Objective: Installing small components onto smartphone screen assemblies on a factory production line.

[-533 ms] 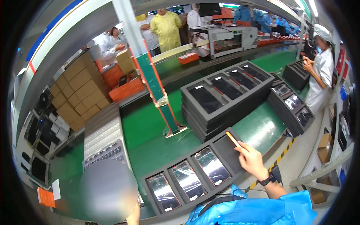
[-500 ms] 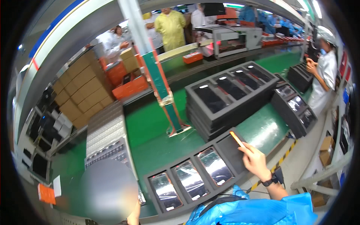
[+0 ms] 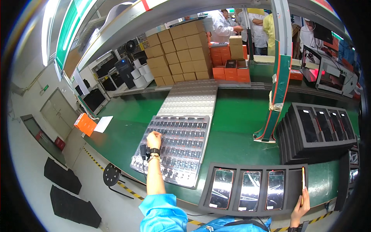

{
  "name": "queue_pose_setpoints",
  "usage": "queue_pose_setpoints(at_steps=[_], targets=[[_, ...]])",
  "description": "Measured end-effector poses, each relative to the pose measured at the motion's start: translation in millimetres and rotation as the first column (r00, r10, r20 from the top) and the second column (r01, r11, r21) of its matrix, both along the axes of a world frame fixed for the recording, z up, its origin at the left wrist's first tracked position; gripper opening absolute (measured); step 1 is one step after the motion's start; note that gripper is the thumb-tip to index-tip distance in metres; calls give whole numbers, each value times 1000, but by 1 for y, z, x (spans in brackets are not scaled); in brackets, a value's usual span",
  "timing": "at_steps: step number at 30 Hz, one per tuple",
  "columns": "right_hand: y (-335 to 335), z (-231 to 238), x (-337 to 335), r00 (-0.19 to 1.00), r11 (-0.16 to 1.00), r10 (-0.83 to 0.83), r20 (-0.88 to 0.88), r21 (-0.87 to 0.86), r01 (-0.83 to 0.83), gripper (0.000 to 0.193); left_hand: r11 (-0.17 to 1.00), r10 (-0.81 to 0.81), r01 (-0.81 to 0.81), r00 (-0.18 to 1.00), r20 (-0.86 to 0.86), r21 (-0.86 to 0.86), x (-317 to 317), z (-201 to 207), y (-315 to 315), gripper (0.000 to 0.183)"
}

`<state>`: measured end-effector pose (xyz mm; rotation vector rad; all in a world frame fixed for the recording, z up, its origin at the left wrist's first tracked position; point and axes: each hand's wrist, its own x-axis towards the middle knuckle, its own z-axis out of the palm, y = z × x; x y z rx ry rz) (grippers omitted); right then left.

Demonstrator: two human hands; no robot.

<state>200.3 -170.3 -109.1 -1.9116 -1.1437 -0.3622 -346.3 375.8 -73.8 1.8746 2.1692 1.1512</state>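
Phone (image 3: 303,178) looks slim, its visible edge yellow-orange.

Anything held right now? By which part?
Right hand: a slim orange-edged device, held by its near end. Left hand: at the parts tray; whether it grips anything can't be told.

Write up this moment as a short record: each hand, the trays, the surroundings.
Left hand: at the clear tray; left hand has curled fingers, any grasped part hidden
Right hand: right hand holds a slim orange-edged device edge-on
Foam tray: black foam tray, three flat devices in its left slots; the held device at its right end
Clear tray: clear tray with rows of small dark parts
Surface: green tabletop
Beyond: stacked foam trays right, cardboard boxes at the back
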Motion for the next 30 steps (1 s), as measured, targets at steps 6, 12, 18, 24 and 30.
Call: queue_pose_setpoints(at_steps=[6,12,18,24,30], targets=[[1,-1,2,1000,1000,7,-1,1,-7,31,994,25,8,957,-290,112,-15,-46,52,33],[0,9,-2,1000,1000,-13,-8,-26,13,30,999,24,-20,995,-99,48,12,-10,23,24],[2,8,0,999,999,-33,26,-3,33,28,885,-458,424,866,199,193,131,68,-75,16],[9,21,-7,998,997,-67,6,27,67,27,558,-827,817,533,179,146,258,120,-207,10],[10,25,-6,996,995,-60,72,78,55,29,234,-951,946,271,-151,224,351,112,-262,12]])
